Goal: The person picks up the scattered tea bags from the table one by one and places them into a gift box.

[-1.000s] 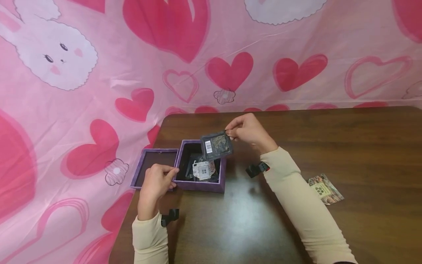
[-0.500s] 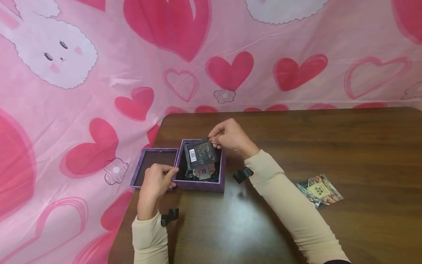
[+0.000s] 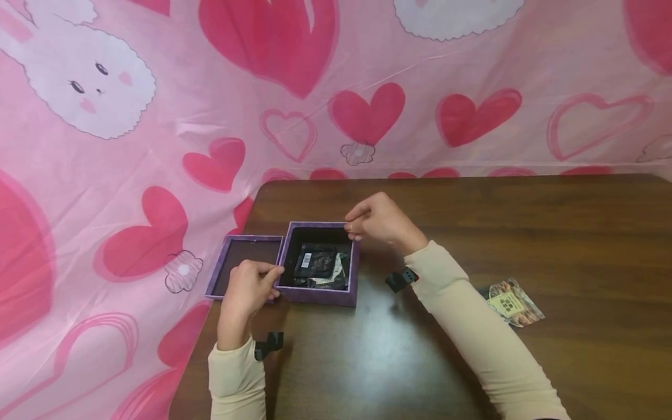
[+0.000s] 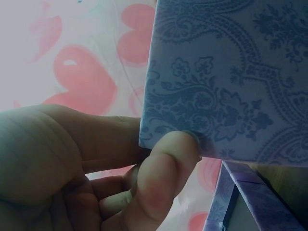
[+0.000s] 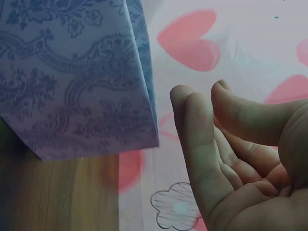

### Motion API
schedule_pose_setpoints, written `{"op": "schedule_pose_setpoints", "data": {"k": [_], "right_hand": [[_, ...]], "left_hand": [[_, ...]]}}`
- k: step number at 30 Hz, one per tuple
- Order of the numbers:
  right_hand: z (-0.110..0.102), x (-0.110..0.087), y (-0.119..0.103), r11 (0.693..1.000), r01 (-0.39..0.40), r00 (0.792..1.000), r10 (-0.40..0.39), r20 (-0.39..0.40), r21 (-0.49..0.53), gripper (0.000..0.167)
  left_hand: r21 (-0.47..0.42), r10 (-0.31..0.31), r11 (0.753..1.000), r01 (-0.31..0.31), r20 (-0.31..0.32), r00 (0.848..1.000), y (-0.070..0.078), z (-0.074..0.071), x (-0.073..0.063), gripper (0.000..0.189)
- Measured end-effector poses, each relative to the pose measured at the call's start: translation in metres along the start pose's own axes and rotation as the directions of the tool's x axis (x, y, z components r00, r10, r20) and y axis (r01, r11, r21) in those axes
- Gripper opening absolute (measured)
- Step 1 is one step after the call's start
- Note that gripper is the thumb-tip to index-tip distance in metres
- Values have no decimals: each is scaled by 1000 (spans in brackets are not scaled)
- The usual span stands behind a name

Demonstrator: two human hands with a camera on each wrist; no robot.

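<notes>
A purple patterned box (image 3: 317,296) stands uncovered on the table. Its near left corner is pinched between thumb and forefinger of my left hand (image 3: 247,291), and the left wrist view shows this grip close up on the box wall (image 4: 216,82). Inside lies a flat black packet (image 3: 313,264) with a white barcode label, on top of other packets that it partly hides. Just over the box's far right corner is my right hand (image 3: 387,220). In the right wrist view its thumb and forefinger (image 5: 197,125) are apart and hold nothing.
The purple lid (image 3: 244,254) lies inside-up against the box's left side. To the right, colourful packets (image 3: 514,302) rest on the brown wooden table (image 3: 588,245), partly behind the right sleeve. A pink heart-print cloth (image 3: 294,70) hangs behind and to the left.
My right hand has lowered the black packet into the box, let it go, and drawn back a little to the right. The left hand has stayed at the box corner.
</notes>
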State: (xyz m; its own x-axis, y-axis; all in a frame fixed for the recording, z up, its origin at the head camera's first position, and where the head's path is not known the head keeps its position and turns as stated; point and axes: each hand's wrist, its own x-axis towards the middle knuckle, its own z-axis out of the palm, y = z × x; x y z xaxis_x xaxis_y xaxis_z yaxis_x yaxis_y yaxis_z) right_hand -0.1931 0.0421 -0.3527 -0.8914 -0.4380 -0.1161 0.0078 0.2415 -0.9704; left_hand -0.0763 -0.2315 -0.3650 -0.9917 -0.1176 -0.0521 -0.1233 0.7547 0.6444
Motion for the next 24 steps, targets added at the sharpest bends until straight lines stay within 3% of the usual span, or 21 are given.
{"op": "schedule_pose_setpoints", "data": {"k": [19, 24], "right_hand": [[-59, -52, 27, 989, -21, 1000, 18, -26, -143, 20], [-76, -67, 36, 973, -30, 999, 27, -17, -228, 22]], "left_hand": [[3, -1, 1000, 1, -12, 1000, -2, 0, 1, 17], [1, -8, 1000, 8, -2, 1000, -1, 0, 1, 17]]}}
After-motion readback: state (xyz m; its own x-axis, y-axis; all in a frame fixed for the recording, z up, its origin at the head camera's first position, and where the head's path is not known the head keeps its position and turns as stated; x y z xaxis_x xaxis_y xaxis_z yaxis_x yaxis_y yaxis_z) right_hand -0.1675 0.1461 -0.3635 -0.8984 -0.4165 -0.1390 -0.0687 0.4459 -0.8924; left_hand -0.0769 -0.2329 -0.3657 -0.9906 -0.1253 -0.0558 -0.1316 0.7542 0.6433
